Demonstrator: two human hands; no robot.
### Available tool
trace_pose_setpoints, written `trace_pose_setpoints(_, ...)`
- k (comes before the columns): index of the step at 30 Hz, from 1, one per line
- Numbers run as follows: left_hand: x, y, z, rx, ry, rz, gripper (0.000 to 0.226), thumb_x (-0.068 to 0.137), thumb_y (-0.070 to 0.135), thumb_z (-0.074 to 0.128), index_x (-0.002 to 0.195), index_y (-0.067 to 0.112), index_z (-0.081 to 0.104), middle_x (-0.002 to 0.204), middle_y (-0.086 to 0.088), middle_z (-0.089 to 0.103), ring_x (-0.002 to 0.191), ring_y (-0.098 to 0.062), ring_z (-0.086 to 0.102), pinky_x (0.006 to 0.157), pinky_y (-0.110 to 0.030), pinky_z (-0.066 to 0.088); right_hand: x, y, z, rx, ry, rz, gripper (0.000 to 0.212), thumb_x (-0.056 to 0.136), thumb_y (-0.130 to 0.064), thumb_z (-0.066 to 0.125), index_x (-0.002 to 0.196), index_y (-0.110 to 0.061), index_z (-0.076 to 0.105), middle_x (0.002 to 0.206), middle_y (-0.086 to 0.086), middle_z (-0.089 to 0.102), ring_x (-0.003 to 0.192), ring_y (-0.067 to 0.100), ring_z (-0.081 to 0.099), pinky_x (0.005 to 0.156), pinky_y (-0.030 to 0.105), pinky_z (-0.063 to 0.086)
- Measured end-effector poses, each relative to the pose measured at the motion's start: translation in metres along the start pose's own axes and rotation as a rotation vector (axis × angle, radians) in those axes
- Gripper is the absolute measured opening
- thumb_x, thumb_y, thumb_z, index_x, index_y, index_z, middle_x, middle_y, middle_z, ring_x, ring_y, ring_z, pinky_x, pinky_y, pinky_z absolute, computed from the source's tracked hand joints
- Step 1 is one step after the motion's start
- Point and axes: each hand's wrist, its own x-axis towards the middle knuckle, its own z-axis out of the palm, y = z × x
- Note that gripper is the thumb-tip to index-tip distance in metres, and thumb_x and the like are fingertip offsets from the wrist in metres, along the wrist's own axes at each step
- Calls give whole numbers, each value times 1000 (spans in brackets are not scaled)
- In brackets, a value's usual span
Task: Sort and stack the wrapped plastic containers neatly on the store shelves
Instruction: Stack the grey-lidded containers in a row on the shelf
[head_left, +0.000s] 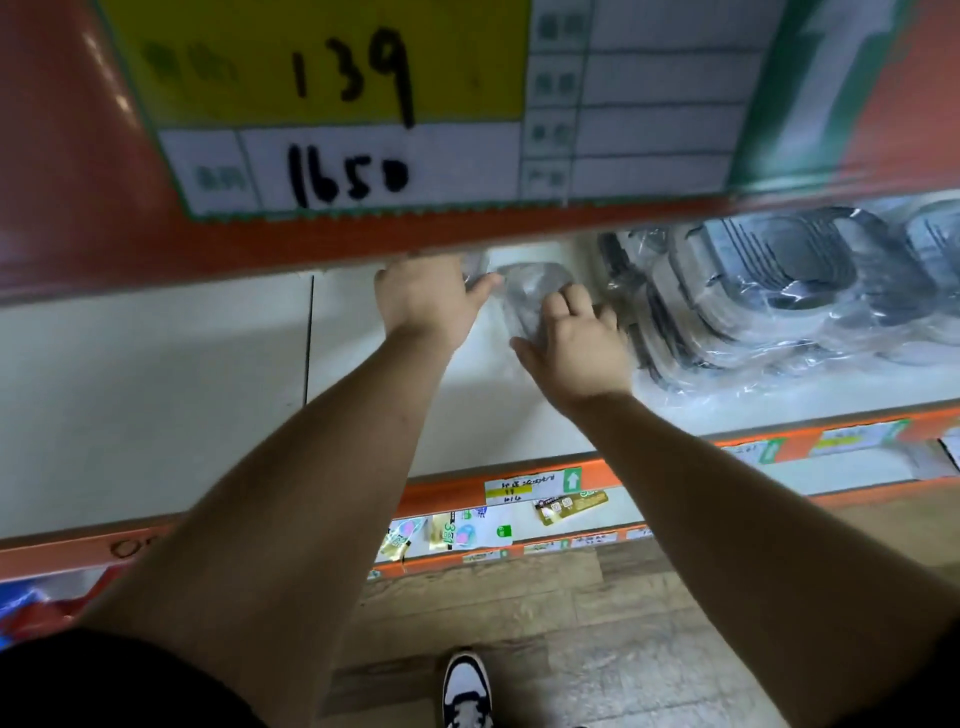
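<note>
White store shelf (156, 395), orange beam (104, 208) overhead | wrapped container (527, 299) sits between the hands, long axis pointing away | right hand (576, 353) curls on it; left hand (423, 299) thumbs the wrap, fingers hidden, grip unclear | stacked containers (753, 296) just beyond the right, the nearer hand.

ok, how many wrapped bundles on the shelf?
3. One wrapped bundle between the left hand and right hand; a large bundle beside it; a third bundle at the right edge. Upper beam may hide more.
</note>
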Motion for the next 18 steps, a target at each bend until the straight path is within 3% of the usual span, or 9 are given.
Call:
trace_pose_setpoints(3,-10,-1,-3,-63,14,-3,37,92,47,60,106,13,62,115,-13,58,107,-32,54,85,-35,42,-22,-2,1,73,58,37,53,88,-43,64,125,-8,52,130,15,47,109,41,46,83,43,43)
trace_pose_setpoints(9,-75,-26,-18,-217,55,29,55,67,42,77,111,15,56,123,-11,49,107,-35,49,84,-42,46,-71,-1,-18,198,-13,31,57,70,-33,75,116,-6,57,115,15,50,99,40,49,82,43,45)
trace_pose_setpoints(12,-116,-35,-37,-267,112,44,57,62,47,68,109,15,59,121,-9,53,105,-32,52,86,-40,47,-97,5,-34,285,89,-27,51,65,-36,70,103,-4,59,104,17,53,88,39,51,77,45,46)
trace_pose_setpoints(15,-153,-37,-65,-282,137,75,59,64,51,56,110,14,59,121,-7,54,105,-28,49,86,-39,48,-123,4,-64,374,107,-54,47,68,-41,69,101,-10,59,106,12,52,92,34,48,80,43,45)
trace_pose_setpoints(18,-185,-38,-93,-311,185,118,57,65,48,58,110,12,61,120,-6,56,105,-26,49,86,-38,47,-151,6,-92,398,134,-115,45,70,-41,78,101,-17,57,111,4,49,96,27,46,80,39,44)
